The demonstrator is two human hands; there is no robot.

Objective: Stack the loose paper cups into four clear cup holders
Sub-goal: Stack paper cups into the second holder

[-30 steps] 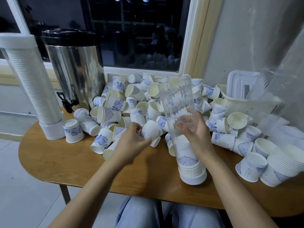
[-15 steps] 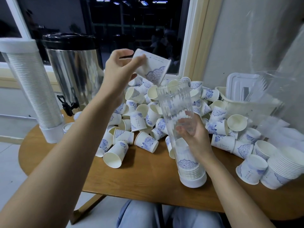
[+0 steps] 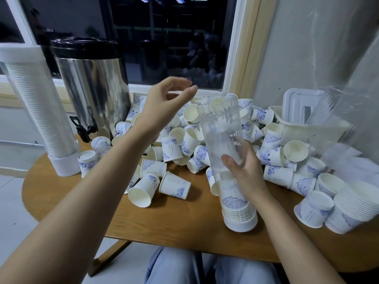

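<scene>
No writing can be read anywhere here. Several paper cups carry a few lines of small blue print beside their blue pattern: one cup (image 3: pixel 170 149) just left of the clear cup holder (image 3: pixel 220 124), one lying cup (image 3: pixel 175 185) lower and further left of it, and one cup (image 3: pixel 313 210) well to its right. On each the print is too small and blurred to make out.
</scene>
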